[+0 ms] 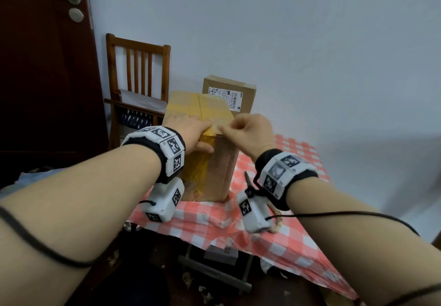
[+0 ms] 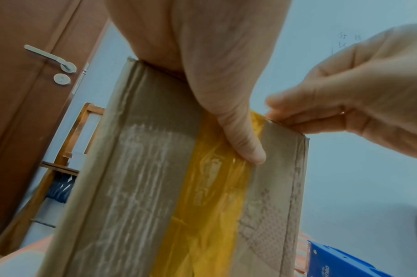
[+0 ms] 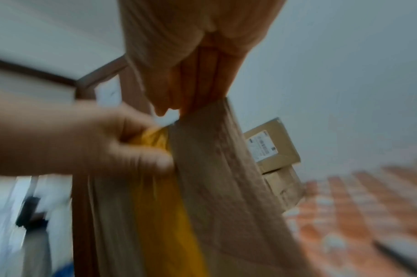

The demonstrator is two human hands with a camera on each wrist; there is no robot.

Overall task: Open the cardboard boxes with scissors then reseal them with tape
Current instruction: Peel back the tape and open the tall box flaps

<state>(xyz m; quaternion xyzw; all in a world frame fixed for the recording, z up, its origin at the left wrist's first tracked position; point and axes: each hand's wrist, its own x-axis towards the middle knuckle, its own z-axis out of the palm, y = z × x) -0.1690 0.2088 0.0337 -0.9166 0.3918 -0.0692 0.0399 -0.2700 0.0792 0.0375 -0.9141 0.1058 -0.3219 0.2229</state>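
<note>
A tall cardboard box [image 1: 222,172] stands on the checked table, with a strip of yellow tape [image 1: 196,172] running down its front face. My left hand [image 1: 202,136] lies flat on the box top, and its thumb [image 2: 245,142] presses straight down on the yellow tape [image 2: 214,196]. My right hand [image 1: 225,128] has curled fingers and pinches a pale bit of tape at the top front edge, just right of the left fingertips. The right wrist view is blurred; it shows the box [image 3: 226,178] and the left hand [image 3: 84,142] on it.
A second, labelled box [image 1: 235,95] stands behind against the wall. Scissors [image 1: 247,179] lie on the checked tablecloth [image 1: 274,253], partly hidden under my right wrist. A blue tape dispenser [image 2: 340,262] sits at the right. A wooden chair [image 1: 138,66] and a door [image 1: 43,66] are at the left.
</note>
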